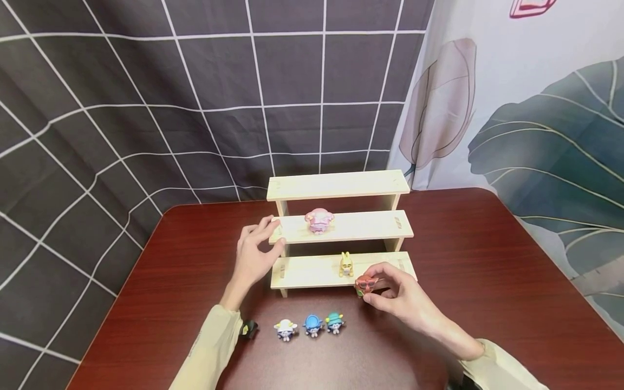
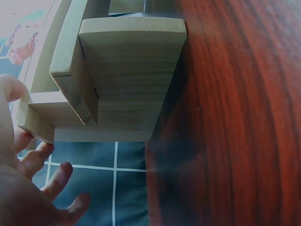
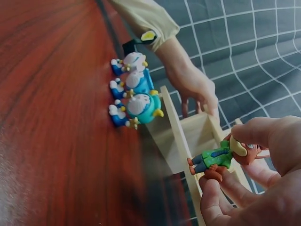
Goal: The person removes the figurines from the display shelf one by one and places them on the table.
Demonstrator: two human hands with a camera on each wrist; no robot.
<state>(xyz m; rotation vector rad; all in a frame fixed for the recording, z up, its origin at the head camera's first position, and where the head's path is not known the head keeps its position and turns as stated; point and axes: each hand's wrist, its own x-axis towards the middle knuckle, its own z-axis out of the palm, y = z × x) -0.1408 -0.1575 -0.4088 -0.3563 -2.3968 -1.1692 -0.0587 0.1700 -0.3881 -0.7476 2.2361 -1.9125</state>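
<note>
The right hand (image 1: 407, 298), gripping a round-headed, reddish-brown plastic figurine (image 1: 365, 285), should lower it feet-first while the left hand (image 1: 253, 254) pinches the pale, three-tiered wooden shelf (image 1: 370, 225) steady.

The bare left hand (image 1: 253, 255) is held forward, its wrist (image 1: 232, 295) exposed above a long, pale khaki cloth sleeve (image 1: 209, 344). Its thumb (image 1: 278, 250) and index finger (image 1: 265, 233) are bent towards each other, their tips parted by a gap, while in the left wrist view the other fingers (image 2: 61, 176) are fanned apart and slightly flexed. The bare right hand (image 1: 407, 299) is angled inward and forward, its wrist (image 1: 460, 342) likewise uncovered beyond the matching pale khaki right sleeve (image 1: 502, 368). Its thumb (image 1: 379, 301) and index finger (image 1: 385, 269) are curved into a firm pinch.
</note>
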